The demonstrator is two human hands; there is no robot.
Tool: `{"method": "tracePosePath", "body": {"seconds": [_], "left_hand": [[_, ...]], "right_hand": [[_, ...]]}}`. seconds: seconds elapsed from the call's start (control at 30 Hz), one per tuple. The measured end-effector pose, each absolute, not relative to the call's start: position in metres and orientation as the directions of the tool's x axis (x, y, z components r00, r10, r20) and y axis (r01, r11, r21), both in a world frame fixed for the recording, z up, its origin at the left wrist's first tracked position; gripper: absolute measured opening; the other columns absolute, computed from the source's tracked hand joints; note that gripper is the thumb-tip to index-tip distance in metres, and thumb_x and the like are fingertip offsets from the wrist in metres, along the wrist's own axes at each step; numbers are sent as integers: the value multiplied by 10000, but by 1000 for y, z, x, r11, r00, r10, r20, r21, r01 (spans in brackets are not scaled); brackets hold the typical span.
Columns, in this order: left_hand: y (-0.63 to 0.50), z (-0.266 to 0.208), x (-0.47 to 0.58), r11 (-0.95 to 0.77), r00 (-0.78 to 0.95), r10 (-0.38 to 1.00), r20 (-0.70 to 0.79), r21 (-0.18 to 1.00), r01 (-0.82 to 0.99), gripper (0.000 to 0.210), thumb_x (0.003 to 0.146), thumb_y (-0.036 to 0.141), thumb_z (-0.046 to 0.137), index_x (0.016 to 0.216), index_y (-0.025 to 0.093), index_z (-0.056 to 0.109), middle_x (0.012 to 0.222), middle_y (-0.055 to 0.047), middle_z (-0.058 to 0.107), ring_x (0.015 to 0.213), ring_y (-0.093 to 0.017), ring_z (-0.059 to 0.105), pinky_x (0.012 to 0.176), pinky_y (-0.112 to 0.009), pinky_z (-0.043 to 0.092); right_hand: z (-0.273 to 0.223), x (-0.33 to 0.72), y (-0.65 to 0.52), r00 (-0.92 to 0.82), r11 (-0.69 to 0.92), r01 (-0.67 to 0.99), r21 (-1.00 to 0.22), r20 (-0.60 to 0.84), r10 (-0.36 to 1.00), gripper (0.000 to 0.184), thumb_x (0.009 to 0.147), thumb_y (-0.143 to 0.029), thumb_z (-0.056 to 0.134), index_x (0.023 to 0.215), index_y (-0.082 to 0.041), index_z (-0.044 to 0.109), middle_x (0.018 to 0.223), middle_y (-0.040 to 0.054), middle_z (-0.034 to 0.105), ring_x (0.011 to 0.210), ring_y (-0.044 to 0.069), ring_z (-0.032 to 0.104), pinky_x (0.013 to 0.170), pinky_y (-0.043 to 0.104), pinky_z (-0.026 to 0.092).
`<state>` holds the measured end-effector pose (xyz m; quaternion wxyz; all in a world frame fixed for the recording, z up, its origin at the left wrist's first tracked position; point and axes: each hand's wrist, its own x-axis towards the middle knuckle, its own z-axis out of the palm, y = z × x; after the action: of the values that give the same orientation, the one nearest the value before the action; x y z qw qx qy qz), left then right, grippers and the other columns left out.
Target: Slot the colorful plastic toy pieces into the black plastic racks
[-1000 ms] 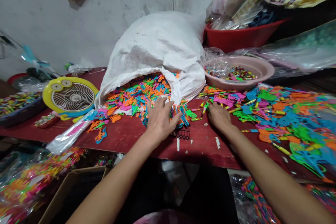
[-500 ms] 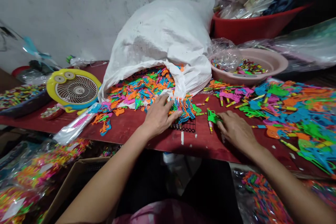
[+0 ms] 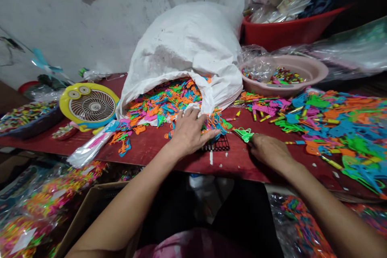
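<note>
My left hand (image 3: 189, 133) lies palm down with its fingers apart, over small orange and blue plastic pieces (image 3: 215, 123) at the mouth of the white sack. Partly beneath it, a black grid rack (image 3: 220, 144) shows on the red tabletop. To the right, my right hand (image 3: 269, 151) has its fingers closed on the end of a green plastic toy gun (image 3: 242, 134). The toy gun's narrow end points left, toward the pieces by my left hand. My right fingertips are mostly hidden behind the hand.
A white sack (image 3: 187, 44) spills colourful pieces. Finished-looking toy guns with striped tubes (image 3: 341, 129) cover the right side. Behind stand a pink basin (image 3: 284, 88) and a red basin (image 3: 290, 32). A yellow fan (image 3: 90, 107) and clear plastic bags (image 3: 90, 147) are at left.
The green toy gun has turned from pointing toward me to pointing left, now gripped by my right hand. My left hand has shifted slightly right over the pieces.
</note>
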<state>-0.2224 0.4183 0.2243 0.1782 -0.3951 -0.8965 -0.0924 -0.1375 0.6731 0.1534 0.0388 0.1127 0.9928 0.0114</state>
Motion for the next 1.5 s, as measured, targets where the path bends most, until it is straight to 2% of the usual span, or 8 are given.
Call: {"method": "tracePosePath", "body": {"seconds": [0.1,0.2,0.33,0.6,0.87,1.07,1.3,1.5], "left_hand": [[419,224,-234,521,-493,815,306,-13,853,722,851,726,463,1358,212,506,1410,-150,478,1328,-334,403,1113,-528,291],[422,221,-240,520,-505,841,193,-32,854,724,860,686,504,1411,220,442,1464,-156,417,1347,-334,387,1116,-525,293],[432,221,-228,615,-601,784,159,-57,787,691,871,667,500,1404,231,432,1469,-154,405,1300,-365,417,1031,-540,382],[449,223,-205,724,-711,683,166,-29,689,591,876,621,535,1299,211,488,1371,-152,467,1189,-345,484,940,-513,444],[444,225,-209,705,-699,702,140,10,710,622,795,469,691,1316,218,459,1379,-152,437,1186,-346,466,958,-535,424],[444,222,-210,697,-693,706,146,33,716,624,798,457,687,1326,214,463,1392,-161,432,1189,-354,469,953,-543,421],[438,227,-214,626,-637,759,139,117,771,887,716,602,743,1445,239,392,1530,-179,319,1409,-420,261,1099,-650,230],[446,234,-218,429,-451,865,219,142,892,404,895,522,585,1188,253,653,1293,-107,568,1295,-289,439,1123,-562,247]], "right_hand": [[147,-129,682,-968,962,234,-145,60,244,132,767,-236,544,867,-179,610,833,98,686,696,203,615,554,287,305],[133,-125,678,-935,842,147,-520,204,290,151,755,-314,543,820,-187,593,697,31,628,608,159,539,551,261,340],[116,-122,659,-930,573,57,-818,165,328,275,789,-422,543,855,-173,640,677,6,610,594,142,520,560,245,382],[110,-120,627,-836,602,142,-786,230,497,488,759,-572,607,489,-213,416,469,-40,388,479,98,348,479,244,234],[102,-134,602,-870,708,-2,-706,351,347,507,827,-540,534,466,-220,378,469,-19,417,478,109,384,514,263,267],[109,-136,597,-897,849,-67,-525,404,179,399,913,-441,450,611,-203,556,589,41,558,552,158,500,547,277,321],[117,-142,591,-972,931,98,-351,168,165,269,918,-307,463,943,-157,684,803,108,687,721,224,632,610,285,376],[129,-147,590,-988,934,129,-333,40,150,327,940,-285,414,1077,-159,683,1003,119,720,877,226,666,697,277,423]]}}
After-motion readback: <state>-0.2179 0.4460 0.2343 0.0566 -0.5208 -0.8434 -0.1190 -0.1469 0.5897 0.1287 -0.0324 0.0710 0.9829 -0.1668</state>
